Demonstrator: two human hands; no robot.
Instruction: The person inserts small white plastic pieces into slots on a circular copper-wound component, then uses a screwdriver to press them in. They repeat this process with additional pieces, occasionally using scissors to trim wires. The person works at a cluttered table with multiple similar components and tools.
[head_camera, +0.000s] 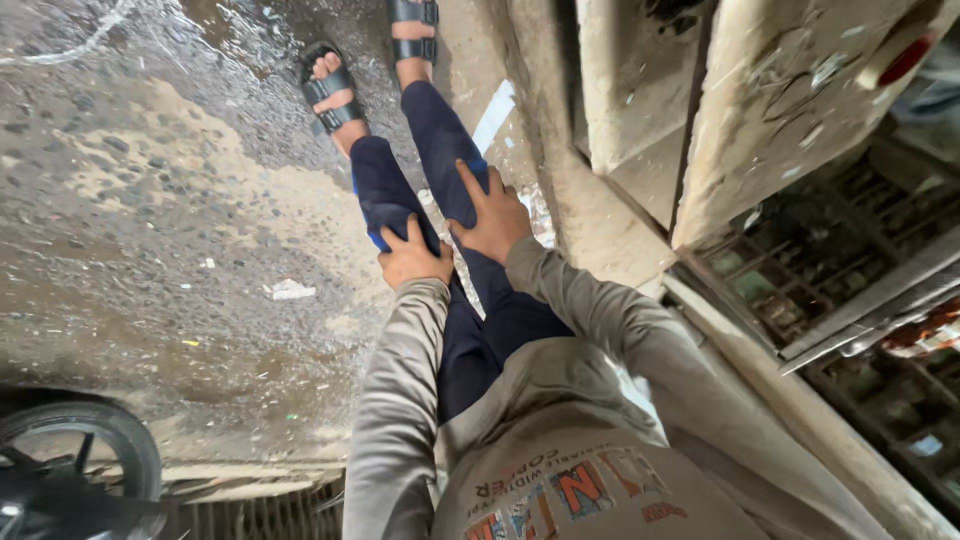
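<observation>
— Head view, looking straight down: left hand (412, 258) resting on the left knee (392, 215), right hand (490, 222) pressing on the right thigh (465, 185).

— Gripping anything?

— Holding no object. Left fingers (414, 232) curling loosely over dark blue trouser cloth; right fingers (470, 180) spreading flat along the other leg, thumb angling toward the left hand. Hands sitting just beside each other, nearly touching at the thumbs.

— And below them?

— Trousers (470, 340) running down to two feet in dark strapped sandals (330, 95), standing on wet, gritty ground (150, 200). Grey long sleeves (400, 400) reaching from the bottom edge, over a grey shirt with coloured lettering.

— Around the legs?

— Scrap of pale litter (290, 290) lying on the ground well to one side of the left hand. Dark wheel (85, 450) showing in the bottom corner on that side. Worn concrete step (590, 215) running along the other side, just beside the right sleeve, with a grimy metal grille (830, 260) beyond it.
</observation>
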